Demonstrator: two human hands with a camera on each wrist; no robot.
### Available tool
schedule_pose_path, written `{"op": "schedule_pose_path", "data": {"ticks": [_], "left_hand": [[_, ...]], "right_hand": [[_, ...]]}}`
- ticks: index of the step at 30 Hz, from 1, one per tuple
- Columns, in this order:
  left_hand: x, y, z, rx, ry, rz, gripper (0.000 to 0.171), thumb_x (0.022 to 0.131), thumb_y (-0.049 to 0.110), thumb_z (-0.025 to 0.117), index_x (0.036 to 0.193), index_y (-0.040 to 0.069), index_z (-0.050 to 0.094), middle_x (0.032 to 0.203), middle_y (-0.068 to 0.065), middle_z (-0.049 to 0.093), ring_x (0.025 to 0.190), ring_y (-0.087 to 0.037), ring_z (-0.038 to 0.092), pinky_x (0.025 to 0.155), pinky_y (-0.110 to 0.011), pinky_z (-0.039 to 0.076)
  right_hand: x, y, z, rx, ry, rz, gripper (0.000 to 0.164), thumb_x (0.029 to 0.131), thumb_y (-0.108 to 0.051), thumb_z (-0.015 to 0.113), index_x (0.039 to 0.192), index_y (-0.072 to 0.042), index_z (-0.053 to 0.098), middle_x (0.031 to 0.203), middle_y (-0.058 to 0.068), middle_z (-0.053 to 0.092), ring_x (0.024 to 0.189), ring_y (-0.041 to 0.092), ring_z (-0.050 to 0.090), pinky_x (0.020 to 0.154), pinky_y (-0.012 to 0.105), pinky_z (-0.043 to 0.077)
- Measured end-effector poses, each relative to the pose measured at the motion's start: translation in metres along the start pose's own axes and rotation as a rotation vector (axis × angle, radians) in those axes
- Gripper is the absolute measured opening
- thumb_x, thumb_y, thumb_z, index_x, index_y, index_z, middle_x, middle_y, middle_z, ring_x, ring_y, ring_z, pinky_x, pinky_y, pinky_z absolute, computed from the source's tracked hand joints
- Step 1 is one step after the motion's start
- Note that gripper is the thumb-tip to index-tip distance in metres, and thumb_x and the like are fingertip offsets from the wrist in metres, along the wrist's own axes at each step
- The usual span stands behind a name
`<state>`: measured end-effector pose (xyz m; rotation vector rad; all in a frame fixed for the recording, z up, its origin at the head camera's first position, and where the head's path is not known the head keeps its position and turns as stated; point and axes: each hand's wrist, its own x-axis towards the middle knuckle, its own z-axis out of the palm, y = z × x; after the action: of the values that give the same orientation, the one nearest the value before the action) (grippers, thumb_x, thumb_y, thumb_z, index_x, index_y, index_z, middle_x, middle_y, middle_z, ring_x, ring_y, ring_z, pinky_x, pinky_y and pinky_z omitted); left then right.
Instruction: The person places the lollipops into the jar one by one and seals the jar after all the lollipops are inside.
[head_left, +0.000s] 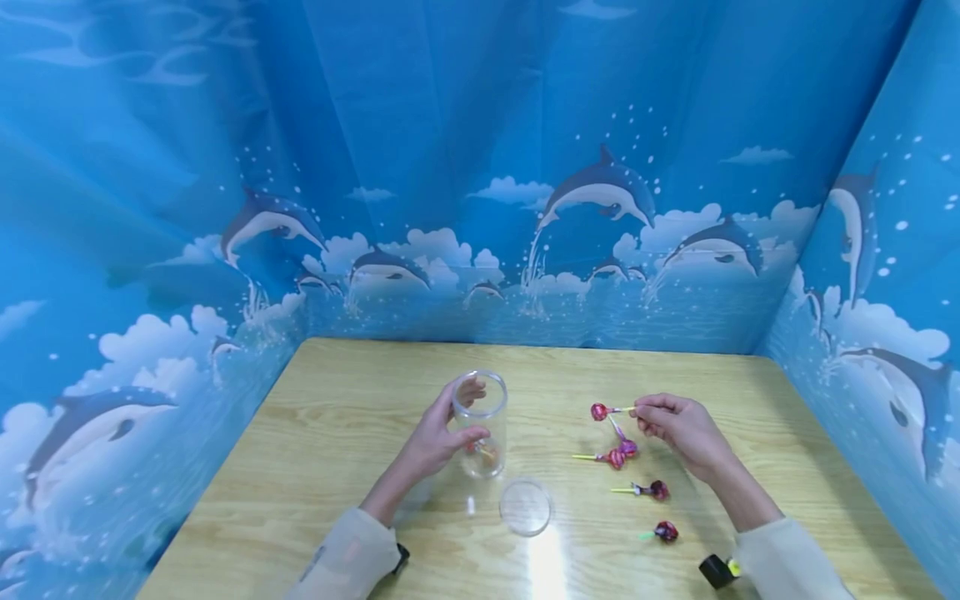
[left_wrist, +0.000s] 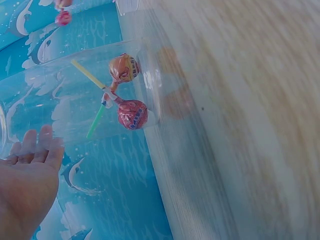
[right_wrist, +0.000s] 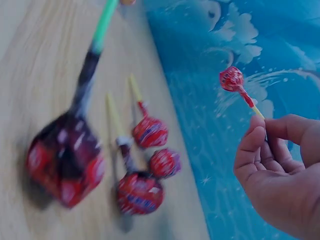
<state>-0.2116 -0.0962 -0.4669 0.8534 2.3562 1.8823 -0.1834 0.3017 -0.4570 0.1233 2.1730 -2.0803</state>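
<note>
My left hand [head_left: 442, 433] wraps round a clear plastic jar [head_left: 491, 417] that stands lidless on the table, thumb in front and fingers behind. Inside, at the jar's bottom, lie an orange lollipop [left_wrist: 124, 68] and a red lollipop [left_wrist: 133, 114]. My right hand [head_left: 686, 429] pinches the yellow stick of a red-wrapped lollipop [right_wrist: 231, 79] between thumb and forefinger, its head pointing left and raised above the table. Below it lie a purple lollipop [head_left: 628, 448], a red one [head_left: 616, 458], and two dark red lollipops [head_left: 659, 490], the nearer with a green stick.
A round clear lid [head_left: 525, 507] lies flat on the wooden table [head_left: 360, 408], just in front of the jar. Blue dolphin-printed curtains [head_left: 450, 167] rise behind the table and on both sides. Black wrist devices [head_left: 717, 572] show at the sleeves.
</note>
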Motion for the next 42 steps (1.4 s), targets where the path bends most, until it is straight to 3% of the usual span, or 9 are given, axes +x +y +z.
{"op": "schedule_pose_path", "data": {"ticks": [5, 18, 27, 33, 42], "left_hand": [[0.001, 0.0, -0.001, 0.003, 0.0, 0.012, 0.081, 0.087, 0.008, 0.081, 0.155, 0.003, 0.037, 0.147, -0.022, 0.054, 0.136, -0.039, 0.052, 0.119, -0.058, 0.033], [0.002, 0.001, 0.001, 0.005, 0.002, -0.003, 0.081, 0.087, 0.007, 0.081, 0.155, 0.005, 0.038, 0.148, -0.021, 0.054, 0.136, -0.037, 0.052, 0.119, -0.058, 0.033], [0.002, 0.001, 0.001, 0.004, 0.0, 0.01, 0.082, 0.087, 0.007, 0.081, 0.155, 0.003, 0.037, 0.147, -0.022, 0.053, 0.135, -0.039, 0.052, 0.119, -0.058, 0.033], [0.001, 0.003, 0.001, -0.002, 0.001, 0.018, 0.08, 0.087, 0.006, 0.081, 0.155, 0.002, 0.037, 0.147, -0.024, 0.053, 0.135, -0.041, 0.052, 0.118, -0.061, 0.033], [-0.001, 0.001, 0.001, -0.011, 0.005, -0.002, 0.08, 0.088, 0.004, 0.08, 0.155, 0.002, 0.037, 0.147, -0.023, 0.053, 0.136, -0.04, 0.051, 0.119, -0.06, 0.033]], "right_hand": [[-0.008, -0.014, 0.004, 0.183, -0.023, -0.054, 0.008, 0.102, -0.004, 0.064, 0.104, -0.004, 0.072, 0.093, 0.001, 0.072, 0.082, 0.008, 0.067, 0.075, 0.022, 0.06], [-0.016, -0.039, 0.03, 0.382, -0.151, -0.235, 0.011, 0.102, 0.002, 0.061, 0.102, -0.002, 0.071, 0.095, 0.007, 0.074, 0.083, 0.011, 0.068, 0.073, 0.02, 0.059], [-0.014, -0.056, 0.055, 0.395, -0.17, -0.247, 0.009, 0.102, 0.0, 0.062, 0.102, -0.005, 0.07, 0.096, 0.006, 0.073, 0.083, 0.012, 0.067, 0.072, 0.021, 0.058], [-0.009, -0.064, 0.072, 0.404, -0.198, -0.24, 0.006, 0.102, 0.001, 0.062, 0.104, 0.0, 0.068, 0.095, 0.007, 0.073, 0.083, 0.013, 0.067, 0.071, 0.021, 0.058], [-0.002, -0.073, 0.1, 0.419, -0.219, -0.194, 0.009, 0.102, 0.001, 0.061, 0.101, -0.004, 0.069, 0.094, 0.007, 0.071, 0.082, 0.013, 0.066, 0.072, 0.022, 0.057]]}}
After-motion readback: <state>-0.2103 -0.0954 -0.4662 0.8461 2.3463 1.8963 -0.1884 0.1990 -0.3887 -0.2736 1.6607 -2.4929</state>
